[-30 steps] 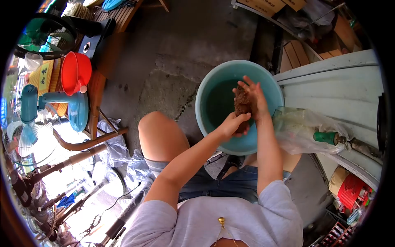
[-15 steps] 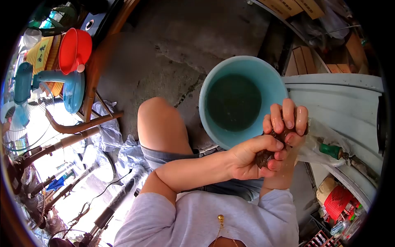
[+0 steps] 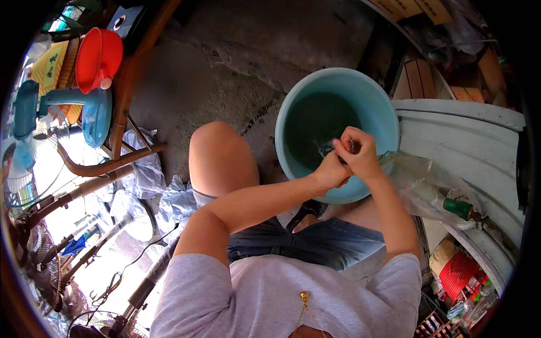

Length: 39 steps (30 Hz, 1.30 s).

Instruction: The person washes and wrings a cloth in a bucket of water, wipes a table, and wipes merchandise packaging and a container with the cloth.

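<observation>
A dark brown, wet, soft clump [image 3: 354, 147] is squeezed between both hands, and only small bits of it show. My left hand [image 3: 331, 170] is wrapped round its lower part. Pressed against it, my right hand [image 3: 360, 151] has its fingers curled round the upper part. Both hands are over the near right part of a round light-blue tub [image 3: 386, 118]. Dark water [image 3: 315, 121] lies in the tub, with a splash or trickle just left of the hands.
A pale metal panel [image 3: 462, 135] and a clear plastic bag [image 3: 417, 180] with a green-capped piece adjoin the tub's right side. At the left are a red scoop [image 3: 98, 59], a blue fan [image 3: 96, 112] and a wooden chair [image 3: 121, 132]. Cardboard boxes [image 3: 420, 79] are at the upper right.
Both hands have moved left and forward from beside the tub to over it, still round the clump. The clump is more covered by the fingers than before.
</observation>
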Available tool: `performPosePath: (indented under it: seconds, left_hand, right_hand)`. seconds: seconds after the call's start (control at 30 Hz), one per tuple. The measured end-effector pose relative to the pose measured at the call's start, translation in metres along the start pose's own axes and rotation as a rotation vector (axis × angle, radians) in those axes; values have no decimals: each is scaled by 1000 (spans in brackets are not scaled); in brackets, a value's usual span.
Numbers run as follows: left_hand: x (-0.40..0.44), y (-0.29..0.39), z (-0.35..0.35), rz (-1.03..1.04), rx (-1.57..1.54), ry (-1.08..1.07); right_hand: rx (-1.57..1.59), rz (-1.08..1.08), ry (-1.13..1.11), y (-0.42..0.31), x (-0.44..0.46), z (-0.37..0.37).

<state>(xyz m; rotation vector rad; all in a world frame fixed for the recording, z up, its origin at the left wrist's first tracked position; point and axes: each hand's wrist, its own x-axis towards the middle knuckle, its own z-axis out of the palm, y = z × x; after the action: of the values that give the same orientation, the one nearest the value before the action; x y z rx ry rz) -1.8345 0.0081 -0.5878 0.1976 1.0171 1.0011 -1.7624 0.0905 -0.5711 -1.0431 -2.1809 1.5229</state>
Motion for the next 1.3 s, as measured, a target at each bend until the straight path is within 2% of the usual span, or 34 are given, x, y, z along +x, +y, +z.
performPosePath:
  seconds: [0.07, 0.13, 0.17, 0.2, 0.27, 0.43, 0.5, 0.83, 1.03, 1.1, 1.2, 1.3]
  left_hand:
    - [30, -32, -18, 4, 96, 25]
    - [58, -59, -29, 610, 494, 237]
    - [59, -54, -36, 392, 552, 188]
    - [64, -51, -39, 392, 552, 187]
    - [74, -50, -42, 225, 680, 251]
    - [85, -54, -43, 103, 703, 346]
    - [82, -52, -44, 35, 785, 338]
    - [73, -39, -43, -85, 943, 352]
    - [77, -47, -47, -88, 1027, 370]
    - [77, -46, -47, -83, 1077, 383]
    - [77, -47, -47, -80, 1116, 382]
    - [77, -48, -48, -92, 1157, 395]
  right_hand:
    - [-16, -18, 45, 14, 5, 14]
    - [-91, -10, 142, 30, 10, 26]
    - [-118, 1, 187, 46, 12, 31]
    - [-118, 1, 187, 54, 16, 35]
    - [-132, 70, 293, 68, 23, 40]
    - [-128, 193, 389, 93, 30, 47]
    - [-89, 316, 443, 104, 32, 51]
    - [-53, 529, 520, 136, 41, 64]
    - [141, 578, 544, 152, 43, 70]
    - [109, 705, 539, 145, 45, 70]
    - [152, 779, 525, 139, 42, 69]
    - [167, 751, 527, 147, 45, 73]
